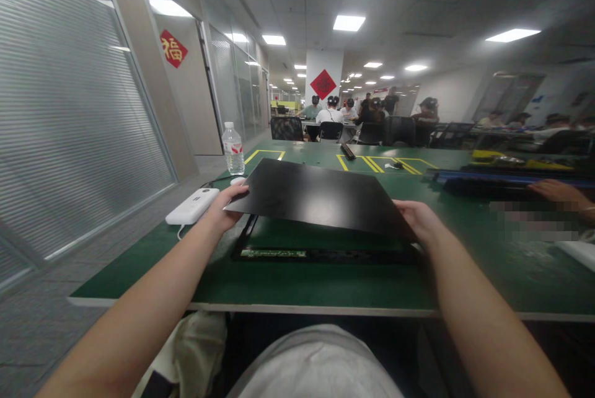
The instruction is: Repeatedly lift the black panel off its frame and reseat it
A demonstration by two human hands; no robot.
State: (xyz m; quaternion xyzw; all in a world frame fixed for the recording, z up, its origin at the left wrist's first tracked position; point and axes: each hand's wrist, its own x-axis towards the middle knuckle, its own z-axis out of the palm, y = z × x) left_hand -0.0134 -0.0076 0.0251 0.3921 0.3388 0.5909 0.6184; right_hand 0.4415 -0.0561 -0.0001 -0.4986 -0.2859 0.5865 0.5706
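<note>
A thin, flat black sheet (316, 193) with a dull sheen is held level above the table by both hands. My left hand (229, 206) grips its left edge, thumb on top. On the opposite side my right hand (418, 219) grips the right edge, its fingertips partly hidden. Below the sheet, a black rectangular frame (362, 255) lies on the green tabletop (297, 286). Along the frame's near side runs a strip of green circuit board (274, 253). The sheet covers the far part of the frame.
A white power bank-like box (191, 206) with a cable lies at the left, and a water bottle (233, 150) stands behind it. Yellow tape (372, 163) marks the far tabletop. At the right, another person's hand (562, 194) is near a long dark-blue item (506, 178).
</note>
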